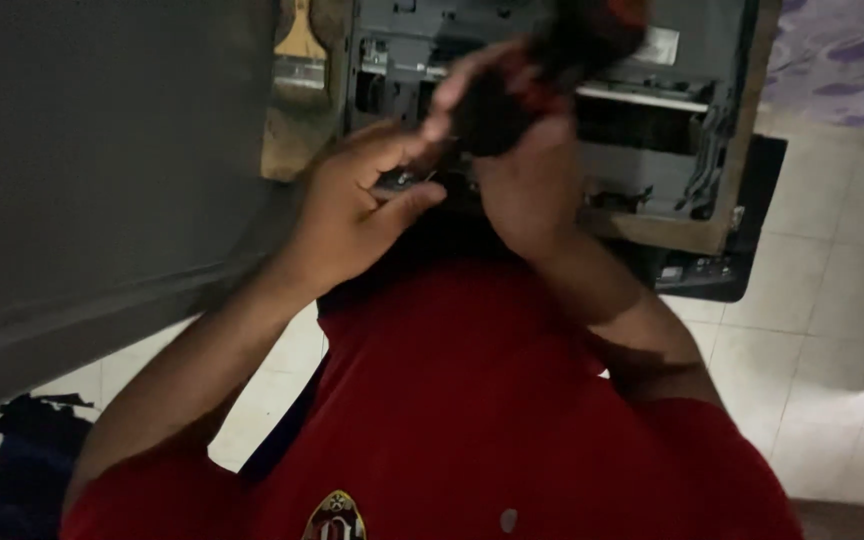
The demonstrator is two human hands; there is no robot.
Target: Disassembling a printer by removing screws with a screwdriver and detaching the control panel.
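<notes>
Hands up close now, both of them bunched together over the opened machine point(642, 150), a grey printer-like unit with its covers off and its inner frame showing. Your right hand point(527, 175) is wrapped around a dark power tool with a red trim point(542, 70), fingers closed firmly on its body, nose aimed down toward the front edge of the chassis. Your left hand point(352, 205) sits just beside it, thumb and forefinger pinched on something small and dark at the tool's tip; it's too blurred to tell whether that's a screw or a bit. The whole thing rests on a wooden board point(297, 150), with a paintbrush point(299, 50) lying at the far left corner, untouched. A black panel point(742, 260) pokes out beneath the board on the right, over the pale tiled floor point(832, 290).

By the look of it, you're in the fastening stage, lining up the tip on a point near the machine's front rail. The next move seems to call for a steady left-hand guide and a square, straight push from the right, so the tip doesn't skate off.
</notes>
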